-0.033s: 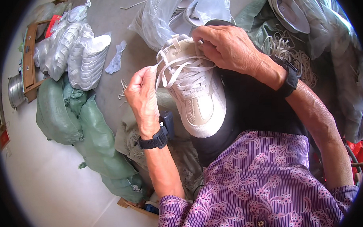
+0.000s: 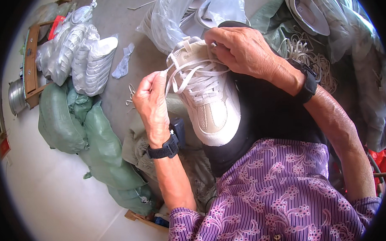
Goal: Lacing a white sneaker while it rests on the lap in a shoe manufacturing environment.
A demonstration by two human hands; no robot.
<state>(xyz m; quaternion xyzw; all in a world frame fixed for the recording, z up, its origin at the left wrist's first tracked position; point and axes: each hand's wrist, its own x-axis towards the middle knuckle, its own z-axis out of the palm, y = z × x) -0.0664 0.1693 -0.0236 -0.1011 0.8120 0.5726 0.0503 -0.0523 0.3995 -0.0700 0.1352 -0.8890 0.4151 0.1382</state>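
Note:
A white and beige sneaker [image 2: 214,115] rests on my dark-covered lap, toe toward me. White laces crisscross over its tongue. Beside its left edge, my left hand [image 2: 152,103] pinches the end of a shoelace [image 2: 171,67] between thumb and forefinger, drawn away from the eyelets. My right hand [image 2: 242,50] is closed at the upper right of the shoe, fingers curled against the collar and top eyelets. Whether a second lace end lies in those fingers is hidden.
Plastic-wrapped stacks of white shoe parts [image 2: 93,66] stand at left by a wooden drawer unit [image 2: 32,57]. Green sacks [image 2: 105,147] lie below them. A heap of white laces [image 2: 308,54] sits at upper right, near clear plastic bags [image 2: 166,22]. A metal tin [image 2: 18,96] is far left.

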